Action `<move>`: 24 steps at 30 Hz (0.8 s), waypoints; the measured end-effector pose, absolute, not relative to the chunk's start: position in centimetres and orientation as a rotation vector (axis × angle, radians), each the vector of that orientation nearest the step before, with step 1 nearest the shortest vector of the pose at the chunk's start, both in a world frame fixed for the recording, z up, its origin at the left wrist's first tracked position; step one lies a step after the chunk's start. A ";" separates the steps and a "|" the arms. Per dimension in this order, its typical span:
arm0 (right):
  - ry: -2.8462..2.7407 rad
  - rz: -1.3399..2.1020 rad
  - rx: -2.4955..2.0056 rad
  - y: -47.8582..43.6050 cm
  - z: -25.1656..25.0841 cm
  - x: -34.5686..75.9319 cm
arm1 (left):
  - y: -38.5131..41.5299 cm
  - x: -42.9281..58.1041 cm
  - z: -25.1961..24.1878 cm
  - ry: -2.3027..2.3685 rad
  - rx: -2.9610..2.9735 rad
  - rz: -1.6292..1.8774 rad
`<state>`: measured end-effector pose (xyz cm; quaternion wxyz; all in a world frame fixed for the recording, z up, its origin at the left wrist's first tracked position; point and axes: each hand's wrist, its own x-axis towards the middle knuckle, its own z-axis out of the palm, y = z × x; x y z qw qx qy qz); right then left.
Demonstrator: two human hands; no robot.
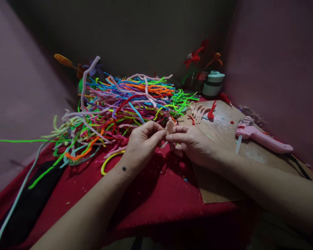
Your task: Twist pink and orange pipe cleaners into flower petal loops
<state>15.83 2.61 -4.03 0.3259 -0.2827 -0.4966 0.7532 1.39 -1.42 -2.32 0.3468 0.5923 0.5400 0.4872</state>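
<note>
My left hand (142,143) and my right hand (195,143) meet over the front of the red-covered table. Between their fingertips is a small pale pink petal-shaped piece (169,126), apparently shaped from pipe cleaner. Thumb and forefinger of each hand are pinched at its lower part, and its rounded top stands up above them. The right hand's other fingers curl underneath, partly hidden. Right behind my hands lies a big heap of coloured pipe cleaners (130,100). Several similar pale pink pieces (198,113) rest on the brown board (219,187) beyond my right hand.
A pink glue gun (266,139) lies on the board at right. Behind it stand a mint-lidded container (213,83) and red fuzzy flowers (194,57). A yellow loop (106,164) lies beside my left wrist. A pale cable (23,187) runs down the left side.
</note>
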 end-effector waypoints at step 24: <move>-1.171 2.264 -0.595 2.3 -3.9 15.8 | -1.5 1.6 -2.5 1.199 1.097 1.161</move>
